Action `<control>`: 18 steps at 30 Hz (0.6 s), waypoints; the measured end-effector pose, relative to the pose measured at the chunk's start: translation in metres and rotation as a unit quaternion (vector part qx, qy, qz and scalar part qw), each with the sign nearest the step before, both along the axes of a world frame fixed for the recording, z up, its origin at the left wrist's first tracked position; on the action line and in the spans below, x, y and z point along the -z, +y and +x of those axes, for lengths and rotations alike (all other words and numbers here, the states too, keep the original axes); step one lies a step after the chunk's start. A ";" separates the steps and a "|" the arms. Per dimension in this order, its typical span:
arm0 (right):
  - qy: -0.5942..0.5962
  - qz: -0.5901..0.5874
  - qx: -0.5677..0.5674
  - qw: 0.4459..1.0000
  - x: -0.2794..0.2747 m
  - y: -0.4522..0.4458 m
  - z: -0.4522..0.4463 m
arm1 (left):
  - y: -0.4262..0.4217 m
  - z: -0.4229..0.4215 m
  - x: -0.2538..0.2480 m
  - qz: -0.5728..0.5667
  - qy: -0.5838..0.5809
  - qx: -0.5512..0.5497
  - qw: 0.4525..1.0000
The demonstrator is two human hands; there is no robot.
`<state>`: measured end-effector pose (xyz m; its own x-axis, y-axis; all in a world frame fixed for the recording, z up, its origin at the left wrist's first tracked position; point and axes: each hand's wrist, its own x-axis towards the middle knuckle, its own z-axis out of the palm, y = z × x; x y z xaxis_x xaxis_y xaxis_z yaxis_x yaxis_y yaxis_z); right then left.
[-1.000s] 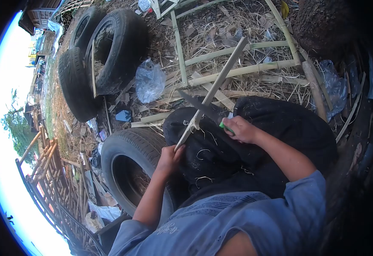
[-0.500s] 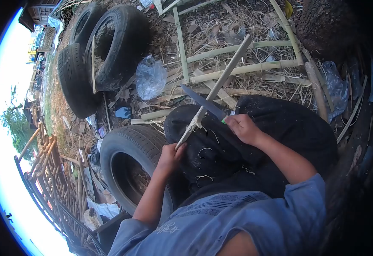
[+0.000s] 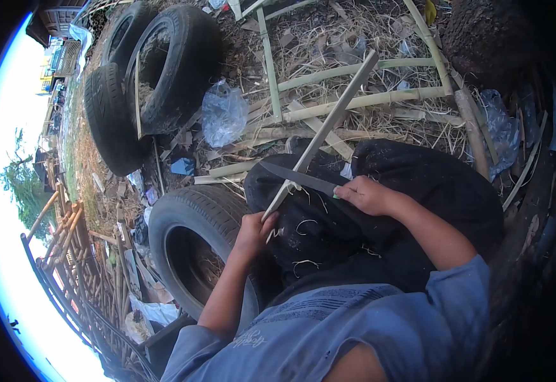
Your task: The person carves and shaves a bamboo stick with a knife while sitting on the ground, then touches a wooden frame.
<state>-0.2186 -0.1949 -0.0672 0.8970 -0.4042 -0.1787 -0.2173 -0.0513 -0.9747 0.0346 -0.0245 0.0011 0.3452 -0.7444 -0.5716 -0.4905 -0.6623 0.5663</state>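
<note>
1. Head view: and the pale strip [image 3: 330, 123] is clamped by the left hand [image 3: 251, 235], fingers closed near its lower end
2. Across it, just beyond those fingers, the knife [image 3: 316, 183] is set, its handle clamped in the right hand's [image 3: 368, 196] fingers
3. A curled shaving [image 3: 274, 234] is seen beside the left fingers, the tyre [image 3: 179, 211] near them

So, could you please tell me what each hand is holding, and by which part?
The left hand grips the pale strip by its near end; the right hand holds the knife by its handle, mostly hidden in the fist.
</note>
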 end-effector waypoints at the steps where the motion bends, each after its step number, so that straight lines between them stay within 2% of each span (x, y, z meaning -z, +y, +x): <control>1: -0.001 -0.003 0.002 1.000 0.002 -0.003 0.000 | -0.003 -0.002 -0.005 0.010 -0.002 0.000 1.000; 3: -0.036 0.272 0.013 0.961 -0.003 -0.009 0.000 | -0.002 -0.002 -0.006 0.023 -0.003 -0.005 1.000; 5: -0.045 0.262 0.107 0.958 -0.019 -0.019 -0.003 | 0.001 0.000 0.000 0.017 -0.002 -0.005 1.000; 8: -0.065 0.262 0.098 0.958 -0.008 -0.029 -0.009 | 0.001 0.002 0.001 0.013 0.000 0.001 1.000; 11: -0.107 0.271 0.150 0.945 -0.014 -0.022 -0.006 | -0.011 0.004 -0.021 0.067 0.024 0.026 0.997; 12: -0.136 0.233 0.219 0.938 -0.022 -0.018 -0.002 | -0.014 0.006 -0.027 0.058 0.029 0.021 0.998; 13: -0.166 0.192 0.286 0.924 -0.031 -0.016 0.000 | -0.016 0.008 -0.032 0.051 0.029 0.080 0.995; 14: -0.192 0.218 0.304 0.907 -0.037 -0.015 -0.001 | -0.019 0.004 -0.036 0.043 0.028 0.137 0.989; 15: -0.188 0.208 0.298 0.913 -0.041 -0.015 -0.006 | -0.026 -0.005 -0.044 0.032 0.033 0.133 0.990; 17: -0.164 0.238 0.358 0.888 -0.049 -0.014 -0.017 | -0.039 -0.024 -0.064 0.038 0.099 0.170 0.980; 18: -0.181 0.266 0.389 0.863 -0.069 -0.013 -0.021 | -0.046 -0.029 -0.066 0.057 0.088 0.199 0.974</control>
